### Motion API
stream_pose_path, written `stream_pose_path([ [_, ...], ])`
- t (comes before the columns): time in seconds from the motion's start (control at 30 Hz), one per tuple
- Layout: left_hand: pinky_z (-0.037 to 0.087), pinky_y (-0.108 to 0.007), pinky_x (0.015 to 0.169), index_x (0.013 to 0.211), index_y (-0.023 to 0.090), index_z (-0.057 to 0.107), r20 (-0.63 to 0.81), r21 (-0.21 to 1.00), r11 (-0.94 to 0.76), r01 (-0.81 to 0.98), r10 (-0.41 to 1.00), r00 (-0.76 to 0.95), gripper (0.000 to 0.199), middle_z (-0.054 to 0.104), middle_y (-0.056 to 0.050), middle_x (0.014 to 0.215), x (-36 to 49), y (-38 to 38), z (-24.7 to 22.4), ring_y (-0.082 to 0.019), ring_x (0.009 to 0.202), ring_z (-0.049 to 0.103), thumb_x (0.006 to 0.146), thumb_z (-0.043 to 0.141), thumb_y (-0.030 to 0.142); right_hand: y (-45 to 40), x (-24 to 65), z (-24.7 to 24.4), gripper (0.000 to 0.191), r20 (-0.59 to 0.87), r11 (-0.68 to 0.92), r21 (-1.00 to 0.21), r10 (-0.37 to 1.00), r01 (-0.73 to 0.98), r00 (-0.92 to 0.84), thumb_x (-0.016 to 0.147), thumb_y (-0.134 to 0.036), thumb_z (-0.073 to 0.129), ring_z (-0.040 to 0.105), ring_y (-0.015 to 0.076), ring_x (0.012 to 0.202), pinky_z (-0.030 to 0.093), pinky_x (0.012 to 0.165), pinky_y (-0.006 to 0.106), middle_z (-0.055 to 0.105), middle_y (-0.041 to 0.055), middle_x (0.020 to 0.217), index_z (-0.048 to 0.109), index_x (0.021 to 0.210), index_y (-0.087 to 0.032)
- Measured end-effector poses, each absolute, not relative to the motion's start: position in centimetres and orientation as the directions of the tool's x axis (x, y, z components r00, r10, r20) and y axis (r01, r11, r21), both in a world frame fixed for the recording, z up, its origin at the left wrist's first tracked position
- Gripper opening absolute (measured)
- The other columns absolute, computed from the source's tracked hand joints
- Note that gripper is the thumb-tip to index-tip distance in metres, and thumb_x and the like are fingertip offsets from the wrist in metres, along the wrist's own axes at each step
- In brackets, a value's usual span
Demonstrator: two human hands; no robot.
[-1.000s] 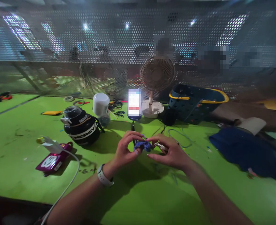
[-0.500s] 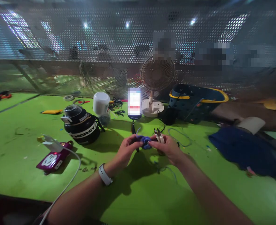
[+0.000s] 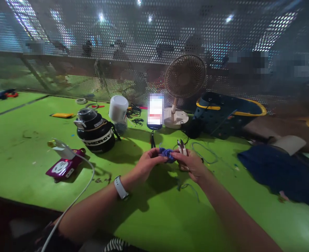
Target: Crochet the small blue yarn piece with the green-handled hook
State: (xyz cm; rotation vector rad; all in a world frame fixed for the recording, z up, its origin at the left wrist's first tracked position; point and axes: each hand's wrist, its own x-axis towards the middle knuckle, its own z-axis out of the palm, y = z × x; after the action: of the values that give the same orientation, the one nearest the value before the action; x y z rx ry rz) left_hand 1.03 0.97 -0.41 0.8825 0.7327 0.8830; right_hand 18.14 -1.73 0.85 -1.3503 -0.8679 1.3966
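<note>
A small blue-violet piece of knotted or crocheted yarn [image 3: 167, 154] is stretched between my two hands above the green table. Its left end is pinched by the thumb and fingers of my left hand [image 3: 149, 162], and a short loose tail sticks up there. My right hand [image 3: 192, 162] is closed on the right side of the yarn piece. White-handled snips [image 3: 182, 148] are tucked in that same hand, metal tips pointing up and away. A loose greyish-blue yarn strand [image 3: 189, 186] lies on the table below the right hand.
A lit phone [image 3: 155, 110] stands ahead, beside a white fan [image 3: 185, 77]. Left are a black water jug [image 3: 96, 134], white tub [image 3: 118, 107] and purple power strip [image 3: 65, 166] with a white cable. Right are a dark basket [image 3: 214, 120] and navy cloth [image 3: 275, 168].
The view has tilted and shifted slightly, so most things sit a little to the right. Both hands keep hold of the yarn piece, now turned somewhat, and the snips stay in the right hand.
</note>
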Motion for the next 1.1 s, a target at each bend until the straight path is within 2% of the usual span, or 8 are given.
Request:
stream_pose_path([
  [0.3, 0.038, -0.022, 0.062, 0.080, 0.012, 0.072, -0.240, 0.859, 0.399, -0.320, 0.867, 0.438, 0.028, 0.070, -0.002, 0.074, 0.9, 1.4, -0.5, -0.008, 0.063, 0.057, 0.057, 0.087, 0.018, -1.8, 17.9, 0.7, 0.044, -0.238, -0.226, -0.969, 0.964, -0.104, 0.119, 0.055, -0.046, 0.083, 0.025, 0.0019, 0.035, 0.016, 0.035, 0.018, 0.043, -0.0113, 0.046, 0.062, 0.080, -0.017],
  [0.5, 0.039, -0.020, 0.055, 0.080, 0.015, 0.071, -0.269, 0.822, 0.414, -0.391, 0.887, 0.375, 0.026, 0.069, 0.000, 0.073, 1.1, 1.4, -0.7, -0.006, 0.055, 0.052, 0.058, 0.084, 0.021, -2.1, 17.8, 0.8, 0.042, -0.111, -0.115, -0.993, 0.984, 0.024, 0.140, 0.076, -0.060, 0.063, 0.021, 0.0046, 0.036, 0.018, 0.036, 0.022, 0.042, -0.0084, 0.049, 0.063, 0.077, -0.018],
  [0.57, 0.039, -0.020, 0.053, 0.078, 0.015, 0.071, -0.271, 0.817, 0.416, -0.399, 0.888, 0.373, 0.026, 0.069, 0.000, 0.072, 1.2, 1.3, -0.6, -0.006, 0.055, 0.052, 0.056, 0.084, 0.019, -2.5, 17.6, 1.1, 0.038, -0.051, -0.069, -0.992, 0.986, 0.107, 0.157, 0.078, -0.057, 0.064, 0.027, 0.0067, 0.039, 0.021, 0.038, 0.023, 0.040, -0.0077, 0.049, 0.064, 0.078, -0.019],
  [0.67, 0.040, -0.019, 0.053, 0.074, 0.016, 0.070, -0.264, 0.816, 0.411, -0.407, 0.890, 0.371, 0.025, 0.067, 0.001, 0.067, 1.3, 1.0, -0.5, -0.007, 0.055, 0.053, 0.054, 0.084, 0.015, -3.0, 17.5, 1.6, 0.032, 0.060, 0.015, -0.974, 0.980, 0.226, 0.191, 0.077, -0.052, 0.070, 0.041, 0.0104, 0.050, 0.029, 0.044, 0.023, 0.054, -0.0025, 0.061, 0.066, 0.081, -0.020],
  [0.8, 0.041, -0.019, 0.054, 0.091, 0.018, 0.072, -0.239, 0.820, 0.368, -0.438, 0.916, 0.323, 0.035, 0.071, 0.001, 0.078, 1.3, 0.8, -0.8, -0.007, 0.058, 0.055, 0.057, 0.083, 0.018, -3.1, 17.7, 2.1, 0.033, 0.130, 0.051, -0.955, 0.957, 0.292, 0.259, 0.083, -0.053, 0.063, 0.047, 0.0131, 0.055, 0.034, 0.047, 0.025, 0.060, 0.0011, 0.069, 0.064, 0.084, -0.020],
  [0.9, 0.040, -0.019, 0.054, 0.094, 0.018, 0.072, -0.211, 0.833, 0.317, -0.453, 0.940, 0.268, 0.035, 0.069, 0.002, 0.074, 1.3, 0.8, -1.2, -0.006, 0.056, 0.053, 0.061, 0.083, 0.023, -3.0, 17.5, 2.0, 0.033, 0.132, 0.060, -0.951, 0.965, 0.303, 0.225, 0.078, -0.050, 0.069, 0.055, 0.0155, 0.064, 0.042, 0.056, 0.027, 0.065, 0.0032, 0.076, 0.066, 0.085, -0.018],
  [0.97, 0.040, -0.019, 0.055, 0.090, 0.017, 0.072, -0.197, 0.841, 0.294, -0.454, 0.948, 0.250, 0.032, 0.068, 0.003, 0.069, 1.4, 0.8, -1.4, -0.005, 0.054, 0.051, 0.061, 0.085, 0.024, -3.0, 17.3, 1.8, 0.031, 0.125, 0.062, -0.946, 0.975, 0.318, 0.182, 0.073, -0.046, 0.074, 0.053, 0.0146, 0.061, 0.042, 0.056, 0.027, 0.064, 0.0020, 0.075, 0.067, 0.087, -0.018],
  [1.1, 0.044, -0.020, 0.060, 0.083, 0.016, 0.072, -0.193, 0.845, 0.297, -0.444, 0.945, 0.263, 0.029, 0.070, 0.001, 0.075, 1.4, 0.6, -1.3, -0.006, 0.059, 0.056, 0.059, 0.087, 0.023, -3.1, 17.1, 1.6, 0.026, 0.129, 0.068, -0.936, 0.979, 0.346, 0.157, 0.074, -0.042, 0.071, 0.037, 0.0104, 0.050, 0.031, 0.046, 0.023, 0.052, -0.0035, 0.061, 0.067, 0.085, -0.019],
])
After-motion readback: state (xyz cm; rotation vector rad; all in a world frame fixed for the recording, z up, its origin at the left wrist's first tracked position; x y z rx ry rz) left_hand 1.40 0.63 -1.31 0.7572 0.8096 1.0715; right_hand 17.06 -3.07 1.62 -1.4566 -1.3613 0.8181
